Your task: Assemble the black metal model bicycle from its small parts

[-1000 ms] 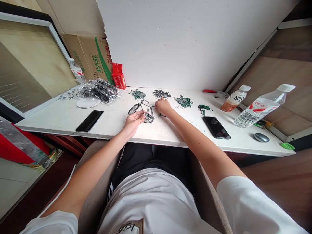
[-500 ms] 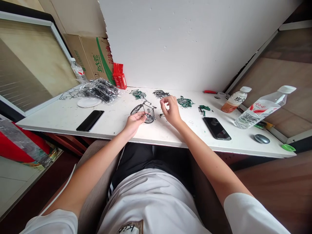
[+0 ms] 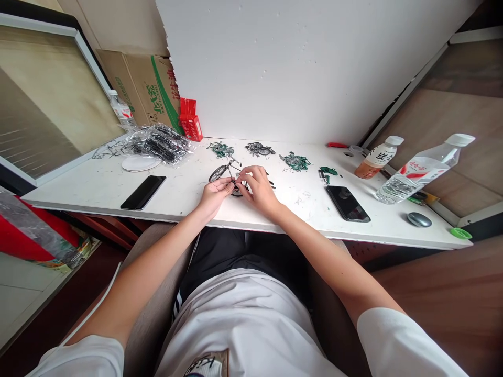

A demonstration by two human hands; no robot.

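A small black model bicycle stands tilted over the white table, its front wheel and handlebar showing at the upper left. My left hand pinches it low on the frame between thumb and fingers. Closed at the fingertips, my right hand meets the bicycle's middle, close to the left fingertips. Whatever is between the right fingers is too small to make out. The rear of the bicycle is partly covered by my hands. Just beyond the right hand, a small black part peeks out.
Green bicycle parts and black bicycle parts lie farther back. A plastic bag of black parts is at left. Phones flank me, one at left, one at right. Bottles stand at right.
My right hand has come left and down from beside the bicycle to its middle, where its fingertips now meet the left ones. The left hand still holds the bicycle. The view has shifted slightly.
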